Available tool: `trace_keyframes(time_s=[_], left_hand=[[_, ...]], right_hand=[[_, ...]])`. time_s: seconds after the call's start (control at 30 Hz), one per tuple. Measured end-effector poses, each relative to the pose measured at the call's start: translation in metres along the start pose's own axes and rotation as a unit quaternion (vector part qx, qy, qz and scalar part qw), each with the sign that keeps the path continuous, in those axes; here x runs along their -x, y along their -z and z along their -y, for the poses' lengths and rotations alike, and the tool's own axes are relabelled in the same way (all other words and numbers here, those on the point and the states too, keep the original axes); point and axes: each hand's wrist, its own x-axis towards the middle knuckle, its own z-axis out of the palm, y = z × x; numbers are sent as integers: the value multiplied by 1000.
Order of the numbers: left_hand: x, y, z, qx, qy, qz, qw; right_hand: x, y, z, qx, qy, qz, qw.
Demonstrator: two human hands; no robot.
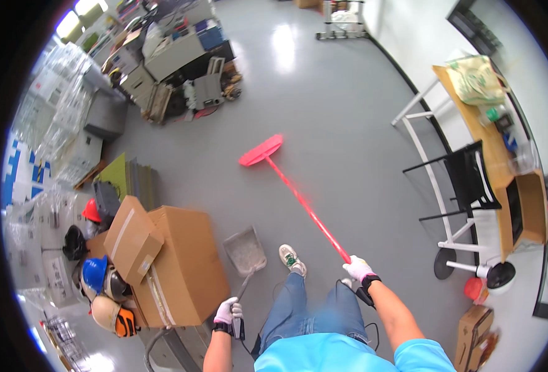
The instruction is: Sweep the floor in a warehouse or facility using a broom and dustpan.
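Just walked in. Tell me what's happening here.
A person is standing on a grey floor with a cleaning tool in each gloved hand. The right hand grips the handle of a red broom, whose head lies out ahead on the floor. The left hand holds a grey dustpan by its handle, its scoop down near the person's sneaker. Cardboard boxes and hard hats sit to the person's left; a wooden desk and a black chair stand to the right.

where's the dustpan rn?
Head view, lower centre-left: the grey dustpan hangs from the left hand, between the cardboard boxes and the person's shoe.
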Motion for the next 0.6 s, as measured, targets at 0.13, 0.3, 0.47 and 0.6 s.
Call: trace_keyframes(time_s=[0.13, 0.3, 0.47, 0.6], left_hand=[[-2, 28, 44, 31, -15, 7, 999], [-5, 59, 123, 38, -74, 14, 996], [5, 97, 205, 30, -105, 21, 994], [20, 125, 254, -46, -107, 8, 993]], right_hand=[[22, -18, -39, -1, 8, 11, 1000], [49, -48, -151, 48, 8, -59, 997], [116, -84, -286, 55, -39, -105, 992], [189, -124, -397, 18, -110, -84, 990]])
